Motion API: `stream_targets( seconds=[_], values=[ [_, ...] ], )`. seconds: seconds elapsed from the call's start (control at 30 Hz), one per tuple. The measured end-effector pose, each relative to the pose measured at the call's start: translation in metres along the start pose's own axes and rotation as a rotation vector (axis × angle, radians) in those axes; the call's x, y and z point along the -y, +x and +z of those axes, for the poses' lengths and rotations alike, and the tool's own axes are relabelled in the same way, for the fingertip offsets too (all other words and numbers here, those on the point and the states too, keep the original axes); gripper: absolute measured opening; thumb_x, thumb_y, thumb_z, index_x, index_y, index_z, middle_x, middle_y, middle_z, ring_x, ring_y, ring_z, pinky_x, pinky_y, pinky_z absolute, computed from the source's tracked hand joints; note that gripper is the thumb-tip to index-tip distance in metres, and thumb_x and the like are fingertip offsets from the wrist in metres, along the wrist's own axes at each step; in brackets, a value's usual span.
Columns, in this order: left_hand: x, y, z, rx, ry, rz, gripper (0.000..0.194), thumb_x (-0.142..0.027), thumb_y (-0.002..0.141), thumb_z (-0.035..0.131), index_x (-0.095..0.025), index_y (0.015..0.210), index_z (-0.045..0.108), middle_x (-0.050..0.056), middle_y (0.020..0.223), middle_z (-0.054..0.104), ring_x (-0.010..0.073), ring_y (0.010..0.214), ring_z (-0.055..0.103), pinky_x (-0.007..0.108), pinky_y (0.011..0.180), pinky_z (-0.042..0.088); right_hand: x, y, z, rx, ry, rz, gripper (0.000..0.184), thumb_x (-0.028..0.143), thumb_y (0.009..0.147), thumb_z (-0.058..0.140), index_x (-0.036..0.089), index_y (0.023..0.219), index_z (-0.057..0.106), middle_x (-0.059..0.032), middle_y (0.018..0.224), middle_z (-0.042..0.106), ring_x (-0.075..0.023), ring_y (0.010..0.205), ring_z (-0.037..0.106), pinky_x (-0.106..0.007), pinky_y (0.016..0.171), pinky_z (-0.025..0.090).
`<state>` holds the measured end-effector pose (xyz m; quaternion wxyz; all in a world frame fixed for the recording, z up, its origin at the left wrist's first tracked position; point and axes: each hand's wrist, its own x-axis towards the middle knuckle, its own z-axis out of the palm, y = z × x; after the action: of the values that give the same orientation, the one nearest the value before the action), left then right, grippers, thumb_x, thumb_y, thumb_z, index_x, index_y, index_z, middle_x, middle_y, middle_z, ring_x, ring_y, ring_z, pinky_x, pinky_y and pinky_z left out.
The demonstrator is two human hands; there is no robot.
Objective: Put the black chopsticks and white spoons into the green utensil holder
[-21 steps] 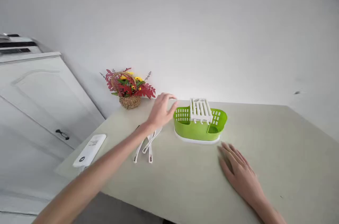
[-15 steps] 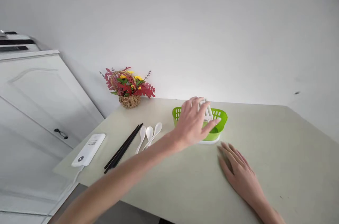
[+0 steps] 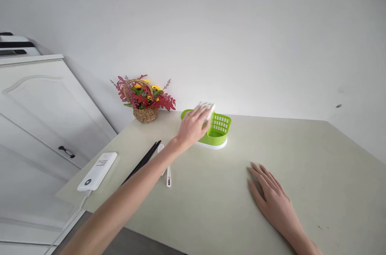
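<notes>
My left hand [image 3: 192,127] is closed around the white slotted upright part [image 3: 210,106] in the middle of a green plastic cutlery basket [image 3: 212,140]. The basket has pierced walls and a white base [image 3: 217,146], and it stands near the wall side of the table. My fingers hide part of its left half. Palm down, my right hand [image 3: 274,200] lies flat on the table at the right, apart from the basket and holding nothing. Under my left forearm are white spoons [image 3: 169,177], partly covered, and black chopsticks [image 3: 146,158].
A wicker basket of red and yellow flowers [image 3: 146,115] stands at the back left of the table [image 3: 223,206]. A white power bank [image 3: 98,171] with a cable lies by the left edge. Beyond it is a white cabinet [image 3: 33,126].
The green basket has moved left and slightly back with my left hand. My left forearm now covers more of the spoons and chopsticks. My right hand has stayed in place.
</notes>
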<state>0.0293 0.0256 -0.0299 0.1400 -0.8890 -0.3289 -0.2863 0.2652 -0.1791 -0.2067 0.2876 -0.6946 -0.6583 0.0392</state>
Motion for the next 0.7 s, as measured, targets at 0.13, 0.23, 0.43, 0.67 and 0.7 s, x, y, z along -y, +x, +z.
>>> stream_targets(
  seconds=[0.13, 0.23, 0.43, 0.67, 0.7],
  values=[
    [0.052, -0.008, -0.009, -0.011, 0.019, -0.064, 0.046, -0.024, 0.103, 0.045, -0.023, 0.149, 0.052, 0.006, 0.152, 0.058, 0.0227, 0.144, 0.048, 0.044, 0.116, 0.045, 0.001, 0.000, -0.001, -0.003, 0.018, 0.004, 0.052, 0.050, 0.104, 0.036, 0.028, 0.148, 0.053, 0.0000, 0.161, 0.046, -0.0268, 0.153, 0.034, -0.054, 0.123, 0.036],
    [0.083, -0.019, -0.016, -0.016, 0.049, -0.119, 0.045, -0.024, 0.103, 0.045, -0.022, 0.147, 0.056, 0.006, 0.150, 0.059, 0.0230, 0.142, 0.051, 0.043, 0.116, 0.046, 0.003, 0.000, -0.002, 0.023, 0.028, 0.026, 0.053, 0.052, 0.104, 0.036, 0.029, 0.150, 0.051, 0.0007, 0.162, 0.044, -0.0274, 0.154, 0.032, -0.055, 0.122, 0.037],
    [0.114, -0.041, -0.028, -0.048, 0.114, -0.187, 0.044, -0.027, 0.103, 0.045, -0.019, 0.144, 0.059, 0.007, 0.146, 0.062, 0.0250, 0.141, 0.052, 0.043, 0.118, 0.044, 0.002, -0.002, -0.003, 0.073, 0.021, 0.070, 0.056, 0.054, 0.104, 0.034, 0.030, 0.153, 0.048, 0.0040, 0.165, 0.039, -0.0256, 0.156, 0.027, -0.054, 0.123, 0.037],
    [0.122, -0.051, -0.039, -0.034, 0.111, -0.180, 0.045, -0.029, 0.102, 0.045, -0.022, 0.145, 0.058, 0.006, 0.146, 0.063, 0.0240, 0.141, 0.052, 0.041, 0.120, 0.041, 0.002, 0.000, -0.002, 0.065, 0.017, 0.062, 0.055, 0.053, 0.104, 0.033, 0.030, 0.151, 0.050, 0.0031, 0.164, 0.041, -0.0257, 0.155, 0.029, -0.053, 0.123, 0.036],
    [0.120, -0.052, -0.041, -0.034, 0.122, -0.188, 0.045, -0.029, 0.103, 0.044, -0.022, 0.145, 0.058, 0.006, 0.146, 0.063, 0.0249, 0.141, 0.051, 0.043, 0.120, 0.040, 0.002, 0.000, -0.002, 0.063, 0.017, 0.063, 0.055, 0.053, 0.104, 0.033, 0.030, 0.151, 0.050, 0.0029, 0.164, 0.041, -0.0258, 0.155, 0.029, -0.053, 0.123, 0.037]
  ],
)
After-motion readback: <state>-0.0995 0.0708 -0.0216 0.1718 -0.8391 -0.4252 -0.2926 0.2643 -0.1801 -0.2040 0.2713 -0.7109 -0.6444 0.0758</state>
